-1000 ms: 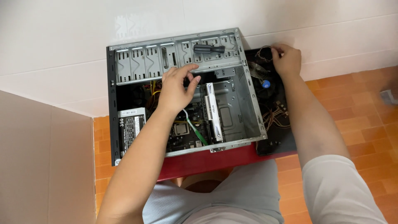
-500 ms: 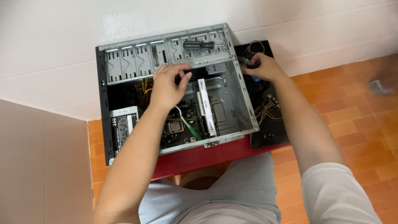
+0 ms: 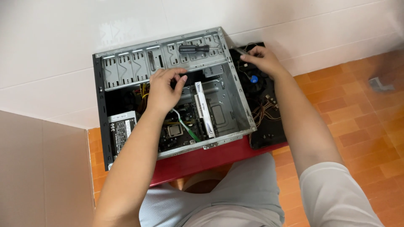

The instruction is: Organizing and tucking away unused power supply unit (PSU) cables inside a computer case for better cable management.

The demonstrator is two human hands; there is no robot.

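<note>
An open grey computer case (image 3: 237,105) lies on its side on a red stand (image 3: 198,162). My left hand (image 3: 162,90) reaches into the middle of the case, its fingers curled on a black part (image 3: 187,77) just below the drive cage. My right hand (image 3: 263,61) is outside the case, over the far end of a black panel (image 3: 269,134) strewn with wires. Its fingertips pinch a thin silvery piece (image 3: 237,51). A black-handled screwdriver (image 3: 193,49) rests on the drive cage, between the two hands.
Inside the case are a power supply (image 3: 122,130), a processor socket (image 3: 174,130), a green cable (image 3: 188,129) and a white card (image 3: 205,109). A blue-centred fan (image 3: 253,79) lies on the black panel. A cardboard sheet (image 3: 42,168) stands left. A small grey object (image 3: 381,84) sits on the orange floor tiles.
My right hand has moved left along the black panel's far end, toward the case's corner. My left hand has stayed in the case by the drive cage.
</note>
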